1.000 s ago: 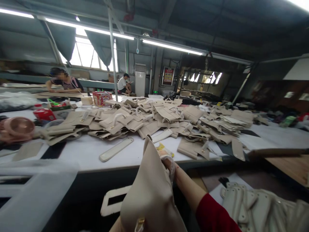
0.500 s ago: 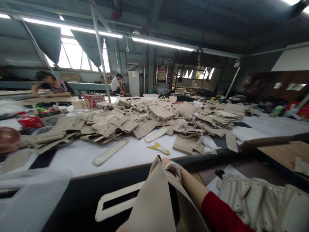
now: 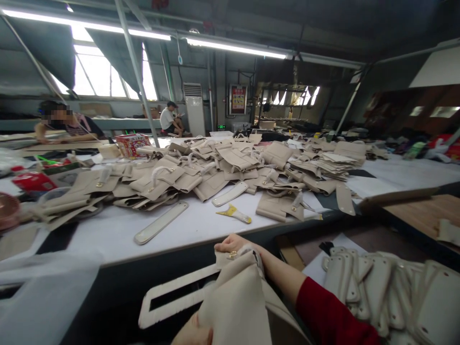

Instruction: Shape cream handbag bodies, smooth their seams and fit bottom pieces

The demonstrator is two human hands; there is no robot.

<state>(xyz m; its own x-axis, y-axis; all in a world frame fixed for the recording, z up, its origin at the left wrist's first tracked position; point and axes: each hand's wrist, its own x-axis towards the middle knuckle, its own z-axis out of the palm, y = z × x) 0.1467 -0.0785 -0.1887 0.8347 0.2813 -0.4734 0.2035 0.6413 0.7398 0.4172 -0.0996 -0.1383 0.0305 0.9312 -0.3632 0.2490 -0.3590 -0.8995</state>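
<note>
A beige bag body (image 3: 239, 297) was held up in front of the person, off the desk (image 3: 118, 247) and just on the near side of its edge. The right hand (image 3: 233, 245) was closed on its upper end, the fingers curled over the material beside a gold fitting (image 3: 233, 255). The left hand (image 3: 194, 331) lay against the lower part, mostly hidden, so whether it was gripping could not be told. The gold fitting was already on and the panels stood apart along one side, so the body looked only partly made up. A pale slotted frame (image 3: 179, 292) stuck out at its left; whether the two were joined was unclear. Beyond the edge, a yellow-ended tool (image 3: 235, 214) and two pale strips, a long strip (image 3: 161, 223) and a shorter strip (image 3: 230, 193), lay loose on the desk. Behind them spread a big heap of bag pieces (image 3: 237, 158), several with handles and gold fittings attached; which were finished could not be judged, but much work seemed to remain. To the right, many pale strips (image 3: 381, 287) with holes lay overlapping, apparently unattached. Farther back, one co-worker (image 3: 77, 127) leaned over another surface, and a second co-worker (image 3: 168, 118) sat beyond.
</note>
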